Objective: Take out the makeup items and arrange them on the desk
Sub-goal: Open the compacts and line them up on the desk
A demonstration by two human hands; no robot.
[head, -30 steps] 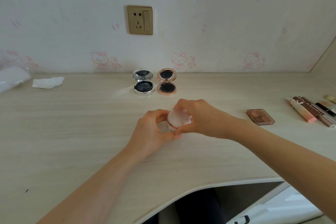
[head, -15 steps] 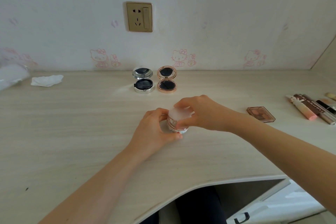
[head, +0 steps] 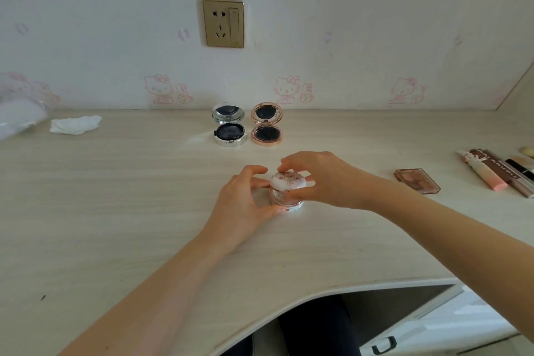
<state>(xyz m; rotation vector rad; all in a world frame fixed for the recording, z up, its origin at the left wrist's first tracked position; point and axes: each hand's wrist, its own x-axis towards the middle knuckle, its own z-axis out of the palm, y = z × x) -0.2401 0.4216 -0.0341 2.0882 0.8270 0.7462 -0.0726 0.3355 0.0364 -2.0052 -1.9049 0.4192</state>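
at the centre of the frame both hands work on a small round compact [head: 286, 192] that sits on the desk [head: 115, 211]. the left hand [head: 245, 202] curls around its base, thumb against the lower rim, steadying it. the right hand [head: 323, 179] comes over from the right, fingertips pinching the white floral lid [head: 287, 181], which sits tilted above the clear base and looks partly lifted, as if being opened.

just above them, near the wall, a silver compact [head: 229, 128] and a rose-gold compact [head: 266, 128] stand open side by side, lids upright. at the right of the frame lies a flat brown palette [head: 417, 180], and further right, at the edge, a cluster of tubes [head: 497, 172] lies close together. at the upper left sits a crumpled tissue [head: 75, 125] beside a blurred pale object that cannot be made out.

judging by this, the task is well along: two compacts are displayed, the palette and tubes are out, and the third compact probably needs opening and placing beside the pair. whether more items remain to take out cannot be told.
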